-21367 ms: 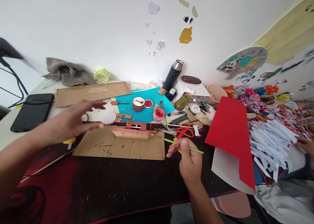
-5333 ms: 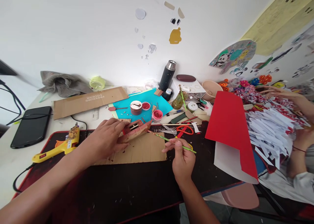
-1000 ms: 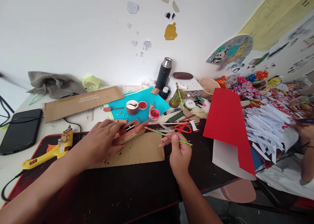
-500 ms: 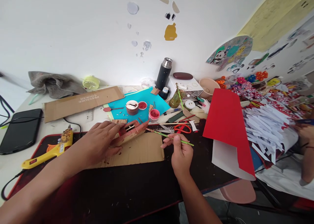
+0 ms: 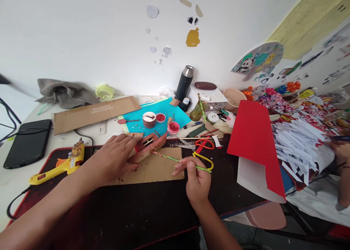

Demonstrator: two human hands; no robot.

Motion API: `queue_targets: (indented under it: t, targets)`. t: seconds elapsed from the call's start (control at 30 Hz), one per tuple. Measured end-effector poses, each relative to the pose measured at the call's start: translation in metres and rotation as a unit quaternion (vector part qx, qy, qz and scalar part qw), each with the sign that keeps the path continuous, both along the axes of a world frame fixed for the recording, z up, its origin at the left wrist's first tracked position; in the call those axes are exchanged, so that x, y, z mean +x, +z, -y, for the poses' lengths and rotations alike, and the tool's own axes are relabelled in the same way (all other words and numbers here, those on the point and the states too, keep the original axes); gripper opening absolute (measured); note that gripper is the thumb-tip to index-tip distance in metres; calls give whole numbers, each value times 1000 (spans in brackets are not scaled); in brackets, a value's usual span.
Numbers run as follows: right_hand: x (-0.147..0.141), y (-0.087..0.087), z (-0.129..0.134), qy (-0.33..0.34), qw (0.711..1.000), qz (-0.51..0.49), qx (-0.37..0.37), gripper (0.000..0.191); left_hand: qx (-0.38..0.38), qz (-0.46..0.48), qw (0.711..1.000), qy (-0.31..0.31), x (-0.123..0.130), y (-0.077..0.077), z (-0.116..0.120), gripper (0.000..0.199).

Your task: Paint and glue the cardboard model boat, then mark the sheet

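My left hand (image 5: pixel 115 160) grips a small reddish-painted cardboard piece (image 5: pixel 153 145), tilted over a flat brown cardboard sheet (image 5: pixel 161 171). Between the fingers and thumb of my right hand (image 5: pixel 197 179) is a thin green paintbrush (image 5: pixel 172 158), its tip at the lower edge of the painted piece. Beyond them, on a blue sheet (image 5: pixel 133 113), stand a tub with a white top (image 5: pixel 149 119) and an open pot of red paint (image 5: pixel 173 128). Scissors (image 5: pixel 205 145) with red and yellow handles lie just past my right hand.
A yellow glue gun (image 5: pixel 60 166) and a black phone (image 5: pixel 27 144) lie at the left. Farther back stand a black flask (image 5: pixel 185 83) and a jar (image 5: pixel 197 113). A red sheet (image 5: pixel 250 133) and white paper strips (image 5: pixel 295 144) are at the right, near another person's hand (image 5: pixel 341 151).
My right hand has moved slightly left, bringing the brush from the right end of the painted piece to its lower edge. The yellow scissor handle now shows. The view has shifted slightly.
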State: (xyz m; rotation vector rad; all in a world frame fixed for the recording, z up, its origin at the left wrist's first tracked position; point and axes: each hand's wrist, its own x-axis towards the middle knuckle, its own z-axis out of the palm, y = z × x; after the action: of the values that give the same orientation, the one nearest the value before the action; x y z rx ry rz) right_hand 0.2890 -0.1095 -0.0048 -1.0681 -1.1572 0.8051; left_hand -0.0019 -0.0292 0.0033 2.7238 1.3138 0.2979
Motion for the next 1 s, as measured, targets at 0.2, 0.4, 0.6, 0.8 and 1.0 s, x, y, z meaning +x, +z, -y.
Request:
queue_targets:
  t: [0.2,0.4,0.6,0.8,1.0]
  targets:
    - [1,-5,-2,3,1000,30,-2,39,-12,-4,1000,10,0,-1,-1,76]
    - [10,-1,-7,-61,998,29,-8,40,-24,8,1000,9,-2,-3,-3,75]
    - [2,-1,-4,1,1000,22,-22,40,-12,8,1000,1,1,2,0,75]
    - [10,0,-9,-62,997,25,-28,42,-25,10,1000,5,0,2,-2,75]
    - [1,-1,-2,18,1000,13,-10,38,-22,0,1000,1,4,8,0,72]
